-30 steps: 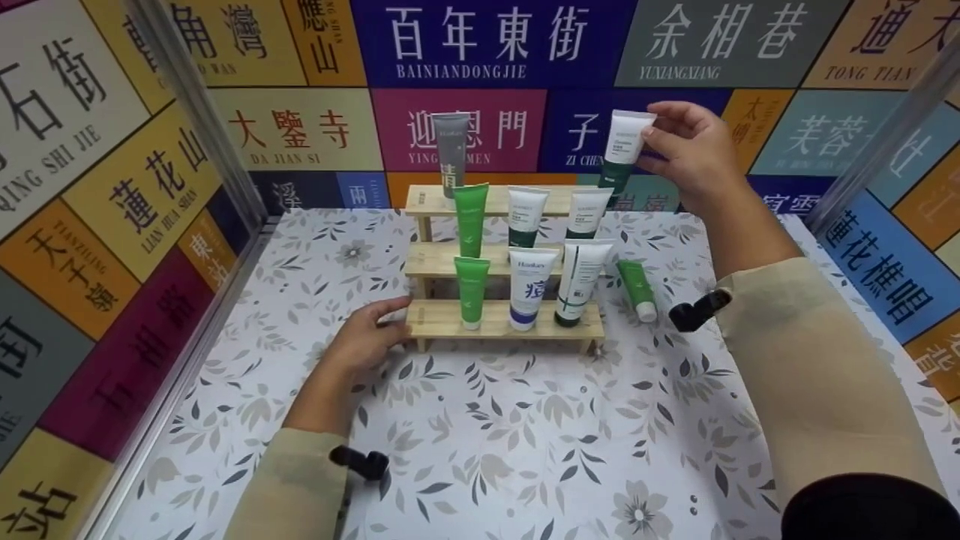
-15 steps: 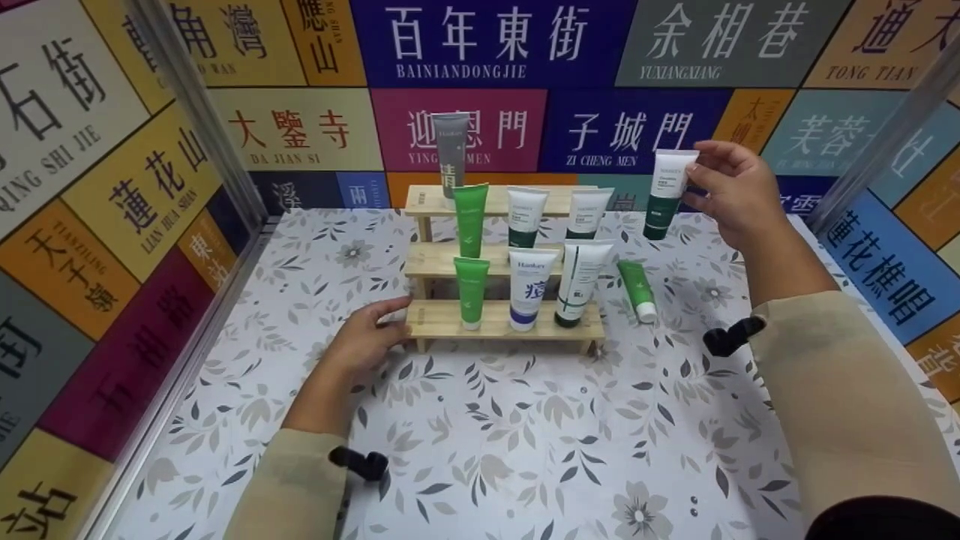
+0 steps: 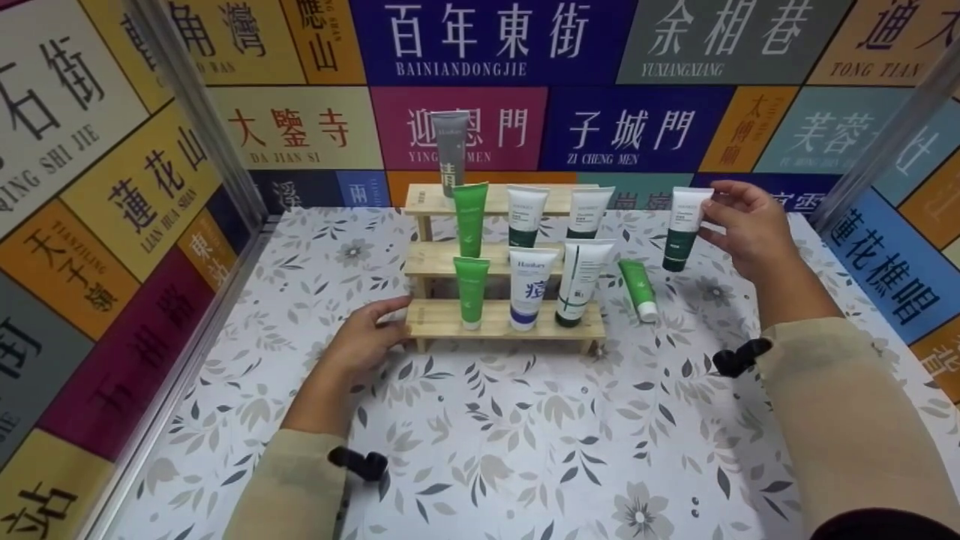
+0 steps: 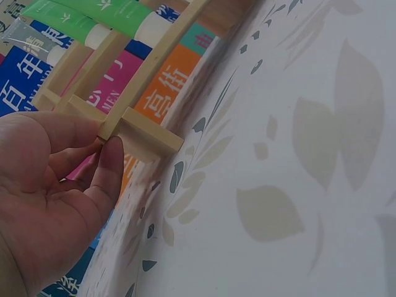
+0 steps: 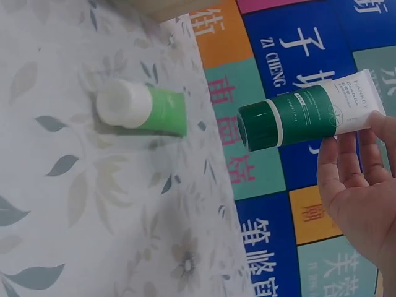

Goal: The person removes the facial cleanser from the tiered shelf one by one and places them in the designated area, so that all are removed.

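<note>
With thumb and fingertips my right hand (image 3: 750, 225) pinches a white and dark green cream tube (image 3: 684, 229) near its flat white end. The tube hangs cap down, to the right of the wooden three-step rack (image 3: 499, 330); the right wrist view shows its dark green cap (image 5: 258, 126) pointing away from the hand. My left hand (image 3: 367, 334) holds the left end of the rack's lowest step, thumb and fingers on its corner (image 4: 111, 127). A small green tube (image 3: 637, 291) with a white cap lies on the table between the rack and the held tube.
On the rack stand a grey tube (image 3: 450, 154) on top, a green tube (image 3: 470, 221) and two white and green tubes on the middle step, and another green tube (image 3: 471, 292) with two white ones (image 3: 532, 289) below. A sign-covered wall (image 3: 465, 45) rises behind the floral-covered table (image 3: 510, 442).
My right hand has carried the white and green tube from behind the rack's top right, rightward and down toward the table. The left hand stays at the rack.
</note>
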### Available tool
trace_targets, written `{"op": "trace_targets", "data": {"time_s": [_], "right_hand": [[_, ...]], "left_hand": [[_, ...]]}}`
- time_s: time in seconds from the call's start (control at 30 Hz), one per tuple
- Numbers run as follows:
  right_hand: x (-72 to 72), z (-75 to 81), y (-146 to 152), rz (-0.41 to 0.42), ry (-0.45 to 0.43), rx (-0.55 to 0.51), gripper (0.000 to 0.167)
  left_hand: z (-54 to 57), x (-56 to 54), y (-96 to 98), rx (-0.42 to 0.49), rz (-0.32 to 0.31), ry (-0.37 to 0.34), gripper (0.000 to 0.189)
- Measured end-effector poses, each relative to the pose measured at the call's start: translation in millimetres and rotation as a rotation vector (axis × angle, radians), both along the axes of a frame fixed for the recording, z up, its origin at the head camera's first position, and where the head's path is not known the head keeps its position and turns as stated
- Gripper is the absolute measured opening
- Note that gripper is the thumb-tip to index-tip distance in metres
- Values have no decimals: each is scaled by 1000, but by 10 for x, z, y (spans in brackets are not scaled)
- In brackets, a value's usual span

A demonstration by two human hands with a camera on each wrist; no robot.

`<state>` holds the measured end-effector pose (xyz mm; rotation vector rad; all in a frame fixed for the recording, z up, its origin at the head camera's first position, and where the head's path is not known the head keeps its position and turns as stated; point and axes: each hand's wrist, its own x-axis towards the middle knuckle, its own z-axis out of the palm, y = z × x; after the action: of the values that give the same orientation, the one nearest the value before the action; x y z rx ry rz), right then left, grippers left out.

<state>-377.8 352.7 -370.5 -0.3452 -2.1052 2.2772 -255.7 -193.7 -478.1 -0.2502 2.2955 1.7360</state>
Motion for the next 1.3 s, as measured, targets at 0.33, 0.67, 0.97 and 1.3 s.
{"op": "trace_targets", "data": {"time_s": [0.33, 0.67, 0.97, 1.3], "right_hand": [[18, -233, 145, -3, -52, 33, 50], [58, -478, 248, 46, -87, 110, 48], [28, -599, 286, 51, -175, 150, 47], [-64, -707, 238, 28, -235, 155, 58]], "left_hand": [[-18, -3, -10, 12, -18, 34, 53], [-19, 2, -16, 5, -27, 40, 52], [-15, -3, -10, 5, -21, 14, 52], [-24, 2, -12, 7, -15, 19, 52]]}}
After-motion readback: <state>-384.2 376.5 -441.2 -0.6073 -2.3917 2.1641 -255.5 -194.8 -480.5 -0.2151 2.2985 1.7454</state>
